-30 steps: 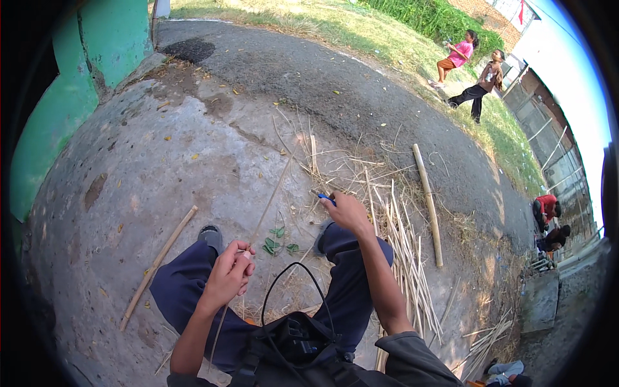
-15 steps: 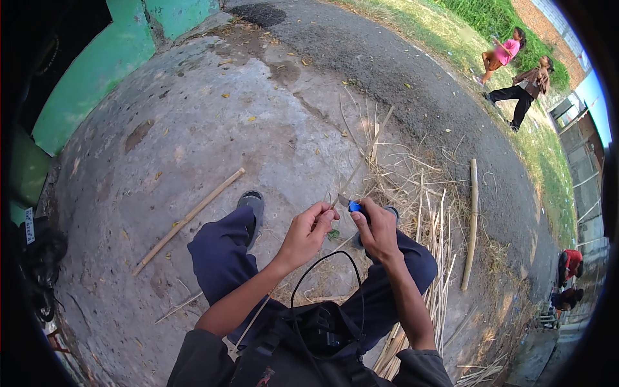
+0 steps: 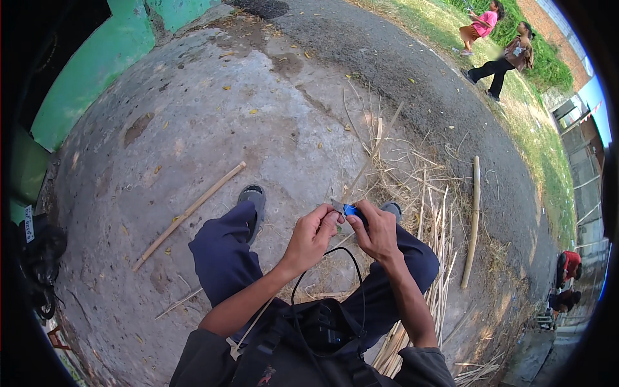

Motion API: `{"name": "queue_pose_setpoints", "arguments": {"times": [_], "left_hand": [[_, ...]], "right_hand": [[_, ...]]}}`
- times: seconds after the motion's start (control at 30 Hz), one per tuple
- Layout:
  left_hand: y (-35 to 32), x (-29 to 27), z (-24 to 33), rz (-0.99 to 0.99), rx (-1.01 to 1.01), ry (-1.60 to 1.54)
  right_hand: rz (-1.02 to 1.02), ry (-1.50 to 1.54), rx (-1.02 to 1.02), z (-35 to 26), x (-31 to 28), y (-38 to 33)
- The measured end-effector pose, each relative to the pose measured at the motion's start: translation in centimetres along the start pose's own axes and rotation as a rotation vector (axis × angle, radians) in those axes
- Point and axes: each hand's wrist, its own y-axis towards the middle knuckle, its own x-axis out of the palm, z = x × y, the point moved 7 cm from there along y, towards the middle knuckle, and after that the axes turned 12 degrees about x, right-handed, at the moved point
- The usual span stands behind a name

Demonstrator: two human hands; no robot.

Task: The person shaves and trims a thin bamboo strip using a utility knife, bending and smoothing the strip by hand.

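Between my knees, my left hand pinches a thin bamboo strip between thumb and fingers. One length of the strip slants up and away to the far right; a thin piece also shows below my left forearm. My right hand is closed around the blue handle of a small knife. The short blade points left and lies at the strip, close against my left fingertips. Fingers partly hide the contact between blade and strip.
Loose shavings and a bundle of split bamboo strips lie by my right leg. One bamboo pole rests farther right, another stick to the left. A black cord loops before me. Two people walk on the grass.
My hands have drawn closer together, with the knife blade shifting left toward my left fingertips. The two walking people have moved leftward along the grass.
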Motion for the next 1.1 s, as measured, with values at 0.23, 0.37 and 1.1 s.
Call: {"name": "queue_pose_setpoints", "arguments": {"times": [0.23, 0.37, 1.1], "left_hand": [[0.0, -0.3, 1.3, 0.060, 0.063, 0.202], [-0.1, -0.3, 1.5, 0.062, 0.067, 0.231], [-0.1, 0.6, 3.2, 0.045, 0.075, 0.255]], "right_hand": [[-0.004, 0.001, -0.006, -0.1, 0.3, 0.0], [0.034, -0.005, -0.028, -0.3, 0.4, 0.0], [0.220, -0.040, -0.002, -0.1, -1.5, 0.4]]}}
